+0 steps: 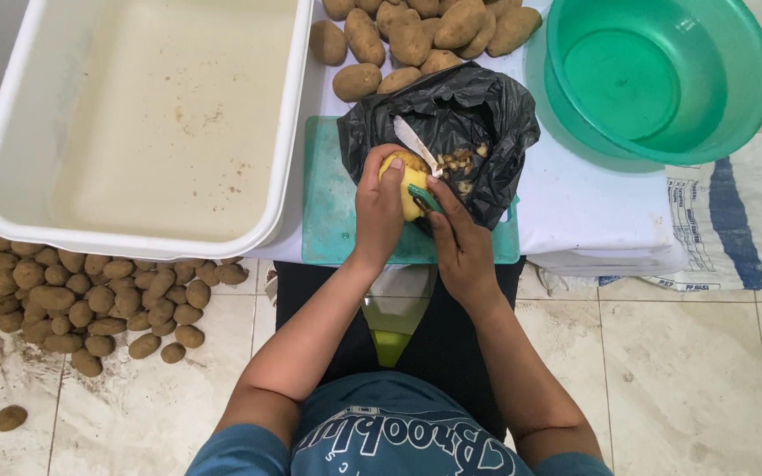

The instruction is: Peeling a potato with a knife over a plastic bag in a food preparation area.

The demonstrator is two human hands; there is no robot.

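My left hand (377,208) grips a partly peeled yellow potato (411,181) over the teal cutting board (326,211). My right hand (457,231) holds a green-handled peeler (424,199) against the potato's right side; a pale strip of peel (415,142) sticks up from the potato. Just behind it lies an open black plastic bag (460,110) with peel scraps inside.
A large white tub (11,159) of cloudy water stands at left. Unpeeled potatoes (416,35) are heaped at the table's back, and many more (63,291) lie on the tiled floor at left. A green basin (659,75) sits at right, a woven sack (734,220) below it.
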